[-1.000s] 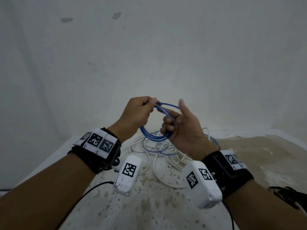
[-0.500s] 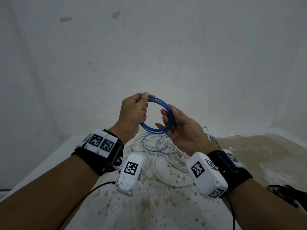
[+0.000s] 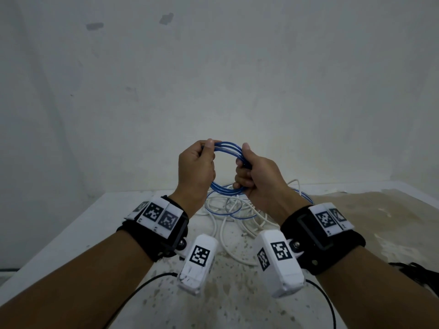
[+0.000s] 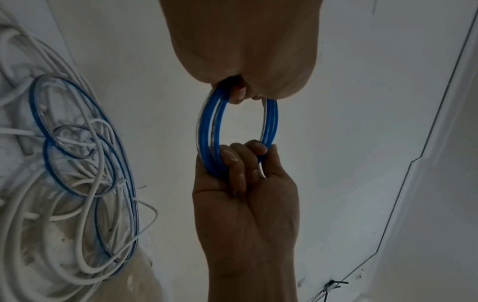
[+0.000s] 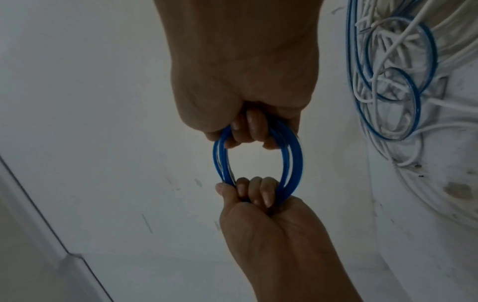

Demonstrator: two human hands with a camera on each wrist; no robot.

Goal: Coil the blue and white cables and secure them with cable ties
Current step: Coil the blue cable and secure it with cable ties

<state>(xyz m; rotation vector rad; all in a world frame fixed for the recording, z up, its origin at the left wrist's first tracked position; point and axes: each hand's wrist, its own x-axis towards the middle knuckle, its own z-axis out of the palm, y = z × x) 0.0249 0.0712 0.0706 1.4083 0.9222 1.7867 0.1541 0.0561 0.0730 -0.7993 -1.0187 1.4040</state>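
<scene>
Holding the blue cable coil [image 3: 227,148] up in the air, we keep it in front of the white wall [image 3: 237,79], above the counter [image 3: 71,233]. Our left hand [image 3: 196,167] pinches the left side of the ring, with the thumb on top near the upper edge and the fingers curled round the strands. Our right hand [image 3: 257,176] grips the right side, its fingers wrapped round the strands and its thumb pointing up. So both hands are closed tight on the same coil, one on each side.

From the left wrist, we see the coil [image 4: 238,130] as a round ring of a few blue loops lying close together, with our right hand's [image 4: 245,196] fingers [image 4: 243,155] hooked through it from below. From the right wrist, the coil [image 5: 258,159] looks the same, and our left hand [image 5: 271,224] holds its lower part.

Under our hands, more cable lies loose on the counter. The white cable [image 3: 225,224] sits in a messy pile of loops, and a few loose blue loops [image 3: 237,213] lie mixed in on top of it. We cannot tell if these blue loops join the coil in our hands.

A dark bundle [image 3: 420,271] lies at the right edge of the counter, too dim to make out. The counter top looks stained and speckled.
</scene>
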